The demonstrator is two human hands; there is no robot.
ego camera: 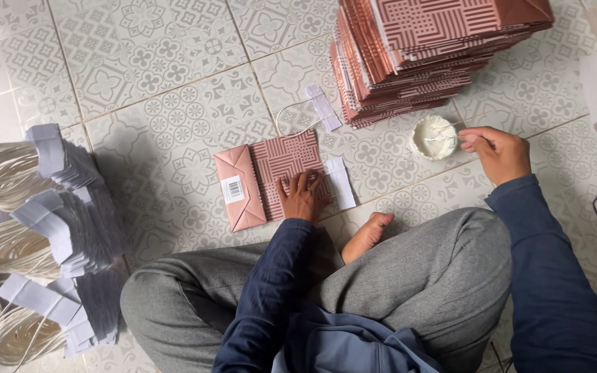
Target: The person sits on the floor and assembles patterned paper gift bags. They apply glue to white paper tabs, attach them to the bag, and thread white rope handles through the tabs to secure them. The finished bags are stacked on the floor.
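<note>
The left hand [300, 195] presses flat, fingers spread, on 1 folded pink bag [271, 178]; the right hand [497, 153] pinches a thin stick [466, 124] over the white glue cup [434, 137].

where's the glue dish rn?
In the head view, the small white dish sits on the tiled floor right of centre, just below the stack of pink bags, with the right hand beside it.
</note>
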